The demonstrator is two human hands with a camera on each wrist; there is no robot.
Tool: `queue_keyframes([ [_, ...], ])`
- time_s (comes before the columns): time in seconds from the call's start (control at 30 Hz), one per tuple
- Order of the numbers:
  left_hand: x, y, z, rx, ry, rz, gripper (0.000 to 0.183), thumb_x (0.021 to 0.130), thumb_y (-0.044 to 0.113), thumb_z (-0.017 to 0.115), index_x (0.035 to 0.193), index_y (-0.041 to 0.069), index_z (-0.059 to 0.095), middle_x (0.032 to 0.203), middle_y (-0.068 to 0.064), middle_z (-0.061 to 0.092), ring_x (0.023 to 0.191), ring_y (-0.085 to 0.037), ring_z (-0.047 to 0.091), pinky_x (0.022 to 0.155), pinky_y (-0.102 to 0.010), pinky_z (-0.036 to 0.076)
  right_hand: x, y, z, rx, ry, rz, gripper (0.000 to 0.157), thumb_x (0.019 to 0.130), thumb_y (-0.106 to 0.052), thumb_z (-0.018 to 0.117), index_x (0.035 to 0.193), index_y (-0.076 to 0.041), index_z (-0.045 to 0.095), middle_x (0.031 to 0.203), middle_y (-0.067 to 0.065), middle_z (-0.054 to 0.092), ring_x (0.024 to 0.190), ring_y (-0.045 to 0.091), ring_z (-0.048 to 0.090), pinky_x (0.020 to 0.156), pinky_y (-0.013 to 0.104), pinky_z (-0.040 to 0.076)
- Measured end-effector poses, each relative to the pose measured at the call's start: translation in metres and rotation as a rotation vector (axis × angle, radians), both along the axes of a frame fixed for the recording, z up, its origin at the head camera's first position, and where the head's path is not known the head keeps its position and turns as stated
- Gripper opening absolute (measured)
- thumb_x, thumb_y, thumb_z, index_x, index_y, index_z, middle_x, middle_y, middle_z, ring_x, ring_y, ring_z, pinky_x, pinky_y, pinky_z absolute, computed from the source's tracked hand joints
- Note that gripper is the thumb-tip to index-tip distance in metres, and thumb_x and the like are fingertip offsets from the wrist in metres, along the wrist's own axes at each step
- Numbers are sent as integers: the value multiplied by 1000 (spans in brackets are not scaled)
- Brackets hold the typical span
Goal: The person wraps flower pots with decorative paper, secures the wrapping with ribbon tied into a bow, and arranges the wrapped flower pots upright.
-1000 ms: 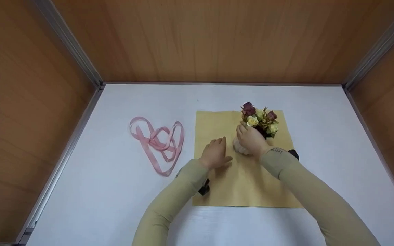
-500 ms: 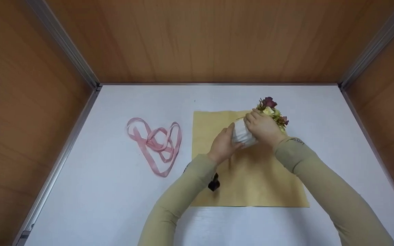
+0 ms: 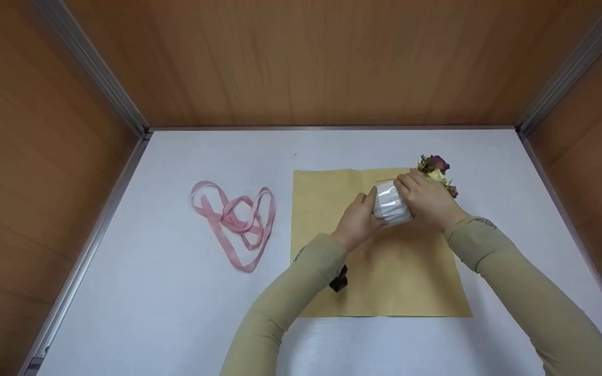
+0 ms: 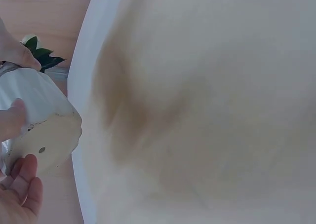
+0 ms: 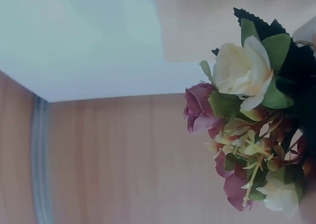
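Both hands hold a white ribbed flower pot (image 3: 392, 202) over a sheet of brown paper (image 3: 322, 203), tipped with its flowers pointing away to the right. My left hand (image 3: 356, 222) grips the pot near its base, thumb on the side and fingers under the bottom. The pot's underside (image 4: 49, 140), with a small hole, faces the left wrist view. My right hand (image 3: 429, 201) grips the pot near its rim and hides part of it. Beyond that hand show artificial flowers (image 3: 437, 169). Cream roses (image 5: 242, 73) and purple-red roses (image 5: 200, 108) with green leaves appear in the right wrist view.
A loosely looped pink ribbon (image 3: 233, 219) lies on the white table (image 3: 175, 313) left of the paper. Wooden panels (image 3: 332, 62) close off the back and both sides. A black wrist device (image 3: 338, 281) hangs under the left forearm.
The left hand has come from beside the pot to grip its base. The pot has been raised and tipped, and both hands have moved right with it.
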State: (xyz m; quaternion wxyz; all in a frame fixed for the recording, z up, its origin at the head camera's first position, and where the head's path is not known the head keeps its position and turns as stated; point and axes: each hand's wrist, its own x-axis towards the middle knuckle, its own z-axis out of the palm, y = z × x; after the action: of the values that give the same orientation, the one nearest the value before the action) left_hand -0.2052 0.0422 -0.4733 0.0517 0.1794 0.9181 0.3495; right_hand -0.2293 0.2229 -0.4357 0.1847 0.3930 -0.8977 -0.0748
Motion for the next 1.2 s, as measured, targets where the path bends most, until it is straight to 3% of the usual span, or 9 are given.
queue_keyframes([
  [0.2,1,12,-9,-79,-30,-10,79,86,20,70,149,5,25,122,-11,51,107,-15,55,94,-22,46,8,15,-16,-69,-122,-63,67,59,1,82,119,15,55,116,26,58,112,40,55,107,47,36],
  [0.4,3,17,-15,-154,-41,-10,77,86,20,70,149,6,26,122,-10,51,107,-14,55,94,-21,45,13,21,-35,-142,-176,-110,67,61,-2,80,121,14,53,120,27,56,116,42,52,106,48,38],
  [0.73,5,25,-18,-237,57,-68,75,86,27,69,146,3,31,119,-11,53,103,-17,58,92,-23,47,21,34,-54,-243,-181,-137,75,54,-3,82,122,13,53,119,27,56,114,43,53,101,48,42],
  [0.93,4,30,-17,-272,65,-87,72,89,24,67,147,3,30,129,-13,50,113,-19,55,99,-24,43,20,41,-60,-285,-238,-179,82,53,-6,86,125,11,50,122,27,54,117,43,51,106,49,37],
  [1.2,7,37,-15,-265,33,-119,70,92,17,62,149,4,24,148,-17,35,135,-23,39,110,-26,32,21,48,-66,-320,-330,-251,89,54,-3,86,130,11,44,128,26,50,120,43,47,101,52,40],
])
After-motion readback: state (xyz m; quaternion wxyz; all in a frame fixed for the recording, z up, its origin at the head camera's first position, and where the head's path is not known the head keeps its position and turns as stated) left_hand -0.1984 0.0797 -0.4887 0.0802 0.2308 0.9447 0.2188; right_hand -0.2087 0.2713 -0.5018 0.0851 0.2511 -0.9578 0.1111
